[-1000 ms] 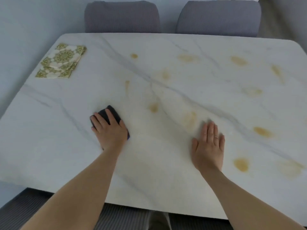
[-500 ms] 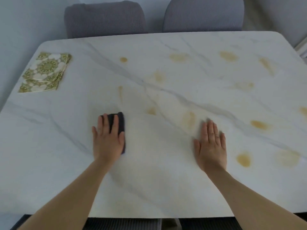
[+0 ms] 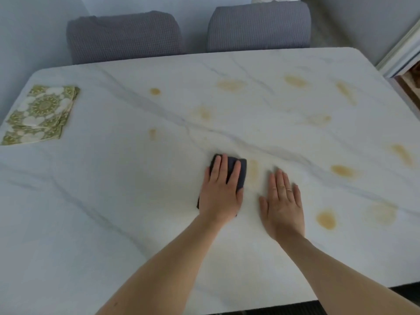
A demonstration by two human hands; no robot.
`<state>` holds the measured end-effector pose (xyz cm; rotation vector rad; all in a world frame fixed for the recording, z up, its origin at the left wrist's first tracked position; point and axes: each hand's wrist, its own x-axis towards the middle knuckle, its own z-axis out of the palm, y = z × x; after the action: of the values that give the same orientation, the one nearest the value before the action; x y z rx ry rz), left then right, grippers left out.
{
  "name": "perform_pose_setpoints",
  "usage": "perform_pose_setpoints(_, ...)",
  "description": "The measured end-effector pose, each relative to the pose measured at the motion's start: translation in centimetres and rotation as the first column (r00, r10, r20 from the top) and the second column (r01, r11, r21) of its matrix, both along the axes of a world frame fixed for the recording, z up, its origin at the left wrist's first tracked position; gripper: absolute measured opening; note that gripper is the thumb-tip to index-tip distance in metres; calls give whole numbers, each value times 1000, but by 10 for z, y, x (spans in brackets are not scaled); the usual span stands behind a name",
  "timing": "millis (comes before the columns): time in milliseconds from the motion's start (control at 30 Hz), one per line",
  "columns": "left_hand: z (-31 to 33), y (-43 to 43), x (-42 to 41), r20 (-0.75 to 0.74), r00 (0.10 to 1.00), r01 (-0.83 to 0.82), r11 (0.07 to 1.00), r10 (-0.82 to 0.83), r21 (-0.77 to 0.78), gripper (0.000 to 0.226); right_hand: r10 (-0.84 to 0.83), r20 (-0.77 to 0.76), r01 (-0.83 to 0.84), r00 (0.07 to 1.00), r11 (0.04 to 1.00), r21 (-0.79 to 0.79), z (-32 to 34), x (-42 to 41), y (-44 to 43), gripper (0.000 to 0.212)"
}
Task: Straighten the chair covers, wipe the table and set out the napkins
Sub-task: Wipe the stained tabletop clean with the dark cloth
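Note:
My left hand [image 3: 221,192] presses flat on a dark cloth [image 3: 238,172] near the middle of the white marble table [image 3: 113,212]. The cloth's far and right edges stick out past my fingers. My right hand [image 3: 283,204] lies flat and empty on the tabletop just to the right, fingers together, with rings on two fingers. A faint yellow smear [image 3: 252,171] sits between the cloth and my right hand. Several yellow-brown stains, such as one [image 3: 326,220] at the near right, dot the right half. A stack of green patterned napkins [image 3: 39,114] lies at the far left.
Two chairs with grey covers, one on the left [image 3: 123,36] and one on the right [image 3: 259,26], stand pushed in at the table's far side. A wall runs along the left. A white door frame [image 3: 400,53] is at the far right.
My left hand has slid the cloth to the right across the table, ending close beside my right hand. The right hand stays planted. The stain near the middle has faded to a smear.

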<state>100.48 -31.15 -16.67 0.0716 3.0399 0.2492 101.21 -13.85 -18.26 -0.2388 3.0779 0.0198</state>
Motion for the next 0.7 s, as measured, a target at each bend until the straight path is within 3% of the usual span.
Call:
perform_pose_setpoints(67, -2, -15, 12, 3, 995, 98, 995, -98, -24, 64, 6, -7, -5, 1000, 1000, 1, 0, 1, -1, 67)
perform_pose_setpoints(133, -4, -45, 22, 18, 996, 87, 996, -86, -36, 63, -16, -6, 16, 1000, 1000, -21, -1, 1, -2, 67)
perform_pose_setpoints(300, -10, -152, 20, -22, 959, -284, 951, 284, -120, 62, -10, -8, 10, 1000, 999, -49, -1, -2, 1, 66)
perform_pose_setpoints(367, -7, -187, 8, -25, 876, -482, 870, 482, -108, 59, -17, -3, 17, 1000, 998, -54, -1, -3, 1, 66)
perform_pose_setpoints(433, -4, -203, -11, -8, 730, -682, 726, 684, -88, 61, -18, -8, 18, 1000, 998, -64, -3, -1, -1, 66)
perform_pose_setpoints(500, -1, -196, -42, 3, 590, -806, 590, 807, -46, 64, -23, -13, 22, 1000, 997, -73, -4, -3, -1, 65)
perform_pose_setpoints(533, 0, -188, -60, 19, 565, -825, 565, 825, -24, 65, -20, -14, 19, 1000, 997, -74, -3, -3, 0, 66)
perform_pose_setpoints(567, 1, -178, -77, 32, 590, -807, 591, 807, -21, 65, -15, -12, 14, 1000, 997, -79, -3, -3, 0, 66)
perform_pose_setpoints(700, -1, -129, -143, 14, 866, -498, 865, 499, -67, 63, -15, -5, 14, 1000, 996, -89, -3, -3, 2, 66)
